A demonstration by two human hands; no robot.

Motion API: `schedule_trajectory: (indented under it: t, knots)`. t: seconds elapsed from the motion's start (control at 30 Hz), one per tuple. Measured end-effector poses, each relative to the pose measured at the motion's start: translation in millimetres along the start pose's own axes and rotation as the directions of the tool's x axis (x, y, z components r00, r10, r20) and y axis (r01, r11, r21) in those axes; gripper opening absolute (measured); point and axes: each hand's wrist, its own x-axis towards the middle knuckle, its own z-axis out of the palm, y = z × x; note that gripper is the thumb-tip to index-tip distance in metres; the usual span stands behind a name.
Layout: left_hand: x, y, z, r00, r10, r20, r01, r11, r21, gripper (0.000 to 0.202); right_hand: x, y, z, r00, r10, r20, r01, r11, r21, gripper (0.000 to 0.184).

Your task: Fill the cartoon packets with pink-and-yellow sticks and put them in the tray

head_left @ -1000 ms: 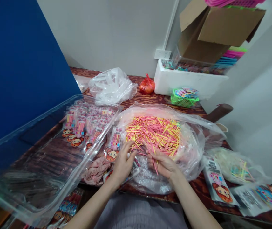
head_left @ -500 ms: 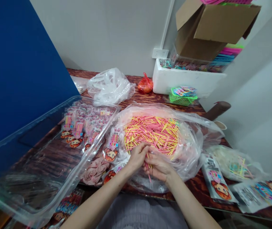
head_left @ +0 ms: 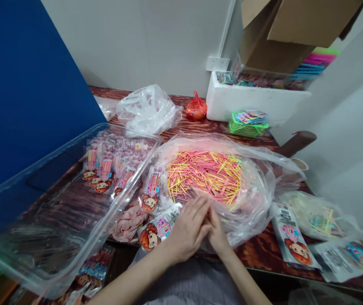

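My left hand (head_left: 189, 228) and my right hand (head_left: 216, 231) are pressed palm to palm, low over the near edge of an open clear plastic bag (head_left: 258, 212). Inside the bag lies a heap of thin pink and yellow sticks (head_left: 207, 173), just beyond my fingertips. The bunch of sticks held half a second ago is now covered by my palms. Left of my hands lie a printed pouch (head_left: 149, 237) with a cartoon face and a filled pouch of sticks (head_left: 151, 188). A crumpled pink cloth (head_left: 129, 224) is beside them.
A large clear plastic bin (head_left: 101, 241) at left holds many filled pouches (head_left: 121, 156). Printed pouches (head_left: 296, 245) and a small bag of sticks (head_left: 324, 220) lie right. Behind are a white bag (head_left: 149, 110), a red bag (head_left: 196, 108), a green basket (head_left: 248, 129) and a foam box (head_left: 251, 103).
The pinch on the bunch of sticks has become two palms pressed together. Both hands have come slightly nearer my body, and the sticks they held are now hidden. The view has shifted a little.
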Motion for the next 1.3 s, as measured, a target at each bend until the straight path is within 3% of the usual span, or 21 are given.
schedule_trajectory:
  t: [0.1,0.2,0.3,0.4,0.5,0.6,0.73,0.9,1.03,1.13,1.3]
  knots:
    - [-5,2,1.6,0.999,0.038,0.025,-0.039,0.998,0.056,0.059,-6,1,1,1.0,-0.021,-0.012,0.02,0.999,-0.041,0.036]
    - [-10,-2,-7.7,0.995,-0.031,-0.093,0.037,0.997,0.065,0.055,-6,-5,0,0.999,-0.029,0.014,0.031,0.988,-0.15,0.021]
    - [-27,-14,-19.1,0.97,-0.135,-0.204,0.164,0.977,0.134,0.035,-5,-7,-2,0.999,-0.043,0.005,0.043,0.967,-0.252,0.019]
    - [-52,-33,-24.1,0.935,-0.21,-0.286,0.299,0.901,0.315,0.024,-6,-4,-1,0.998,-0.058,-0.033,0.045,0.954,-0.297,0.019]
    - [-71,-49,-23.2,0.92,-0.25,-0.303,0.373,0.796,0.476,0.035,-7,-2,3,0.997,-0.067,-0.046,0.048,0.945,-0.323,0.019]
    - [-75,-58,-21.8,0.908,-0.275,-0.315,0.406,0.761,0.505,0.03,-7,0,8,0.995,-0.092,-0.038,0.07,0.919,-0.388,0.018]
    - [-70,-64,-26.2,0.909,-0.239,-0.342,0.375,0.83,0.414,0.016,-5,3,11,0.984,-0.174,-0.027,0.141,0.867,-0.479,0.021]
    - [-68,-71,-37.1,0.95,-0.174,-0.261,0.277,0.854,0.44,0.024,-4,8,11,0.969,-0.248,0.004,0.217,0.84,-0.497,0.019]
    - [-65,-70,-41.7,0.967,-0.097,-0.236,0.201,0.858,0.472,0.028,-3,9,12,0.973,-0.228,-0.024,0.196,0.882,-0.428,0.018]
    - [-60,-65,-45.1,0.96,-0.084,-0.268,0.209,0.85,0.484,0.032,-3,8,11,0.979,-0.191,-0.064,0.155,0.919,-0.364,0.016]
    - [-53,-62,-52.9,0.91,-0.108,-0.401,0.287,0.862,0.419,0.028,-1,1,5,0.982,-0.138,-0.133,0.103,0.965,-0.241,0.015]
